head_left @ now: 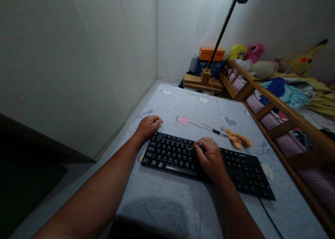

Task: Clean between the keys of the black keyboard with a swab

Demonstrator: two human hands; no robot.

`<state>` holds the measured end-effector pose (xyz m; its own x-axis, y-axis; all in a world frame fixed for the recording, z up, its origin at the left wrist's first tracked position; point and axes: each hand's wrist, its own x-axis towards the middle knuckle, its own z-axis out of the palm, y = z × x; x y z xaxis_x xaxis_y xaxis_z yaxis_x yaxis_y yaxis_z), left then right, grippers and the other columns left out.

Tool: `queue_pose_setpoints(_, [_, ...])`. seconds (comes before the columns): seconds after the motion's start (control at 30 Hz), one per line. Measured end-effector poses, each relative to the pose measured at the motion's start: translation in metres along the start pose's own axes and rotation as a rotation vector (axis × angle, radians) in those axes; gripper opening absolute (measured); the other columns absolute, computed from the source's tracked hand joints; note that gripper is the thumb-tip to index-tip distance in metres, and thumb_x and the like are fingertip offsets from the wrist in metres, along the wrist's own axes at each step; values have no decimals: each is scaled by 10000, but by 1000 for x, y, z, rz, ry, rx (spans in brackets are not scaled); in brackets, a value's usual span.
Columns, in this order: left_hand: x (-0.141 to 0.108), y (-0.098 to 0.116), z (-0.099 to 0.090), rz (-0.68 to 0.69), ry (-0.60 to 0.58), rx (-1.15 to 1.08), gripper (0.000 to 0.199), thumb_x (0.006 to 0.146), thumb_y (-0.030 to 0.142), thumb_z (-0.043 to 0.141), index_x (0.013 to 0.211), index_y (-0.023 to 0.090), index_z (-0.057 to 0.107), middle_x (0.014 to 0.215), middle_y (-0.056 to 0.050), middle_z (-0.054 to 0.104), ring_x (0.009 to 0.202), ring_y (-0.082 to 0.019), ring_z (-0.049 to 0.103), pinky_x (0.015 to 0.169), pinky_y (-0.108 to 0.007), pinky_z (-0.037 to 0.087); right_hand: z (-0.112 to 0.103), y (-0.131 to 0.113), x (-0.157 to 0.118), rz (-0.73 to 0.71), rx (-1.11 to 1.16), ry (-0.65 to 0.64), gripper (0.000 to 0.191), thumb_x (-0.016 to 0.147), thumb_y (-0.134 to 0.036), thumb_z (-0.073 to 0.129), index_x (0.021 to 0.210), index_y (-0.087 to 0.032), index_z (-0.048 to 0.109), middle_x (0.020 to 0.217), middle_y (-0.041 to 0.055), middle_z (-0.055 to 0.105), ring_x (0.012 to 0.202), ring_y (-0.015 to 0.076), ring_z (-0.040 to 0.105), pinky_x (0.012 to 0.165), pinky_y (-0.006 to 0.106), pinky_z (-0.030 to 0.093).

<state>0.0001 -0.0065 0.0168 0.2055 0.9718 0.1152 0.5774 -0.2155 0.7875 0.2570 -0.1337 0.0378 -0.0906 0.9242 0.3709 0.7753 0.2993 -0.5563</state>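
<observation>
A black keyboard (pixel 180 168) lies at a slant on the bed sheet in front of me. My left hand (pixel 148 126) rests at its far left corner, fingers curled; whether anything is in them is hidden. Over the middle keys, my right hand (pixel 208 154) pinches a thin cotton swab (pixel 191 148), its pale tip close to the keys. Beyond the keyboard lie a thin metal rod (pixel 195 124), a wire tool with a black grip (pixel 216 131), and a small brush (pixel 225 129) beside a bunched orange cloth (pixel 239 140).
A wooden bed rail (pixel 277 108) runs along the right, with clothes and plush toys behind it. At the far end stands a wooden stand (pixel 202 82) with a dark pole, near an orange box (pixel 211 53). A pale cabinet (pixel 104 57) is on the left. A cable (pixel 269 214) trails from the keyboard.
</observation>
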Motion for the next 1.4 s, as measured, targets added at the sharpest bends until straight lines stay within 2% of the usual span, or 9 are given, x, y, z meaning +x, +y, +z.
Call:
queue_pose_setpoints(0.37, [1, -1, 1, -2, -12, -2, 370, 851, 441, 481, 786, 148, 698, 521, 12, 543, 518, -169, 501, 537, -279, 337, 2, 7, 3, -8, 15, 43, 155, 900, -211, 527, 795, -212, 641, 824, 49, 667, 880, 226, 553, 833, 383, 395])
queue_pose_setpoints(0.67, [2, -1, 2, -6, -6, 4, 362, 845, 441, 497, 800, 148, 706, 521, 13, 547, 520, -170, 511, 543, -282, 344, -7, 11, 3, 31, -8, 69, 175, 899, -220, 510, 757, -217, 612, 787, 47, 648, 861, 226, 545, 824, 382, 397])
queue_pose_setpoints(1.4, [2, -2, 3, 0, -1, 12, 375, 847, 470, 493, 798, 163, 702, 521, 8, 554, 533, -178, 516, 541, -287, 360, -13, 9, -5, 60, 24, 31, 181, 873, -223, 508, 712, -222, 590, 743, 30, 635, 820, 211, 551, 807, 366, 396])
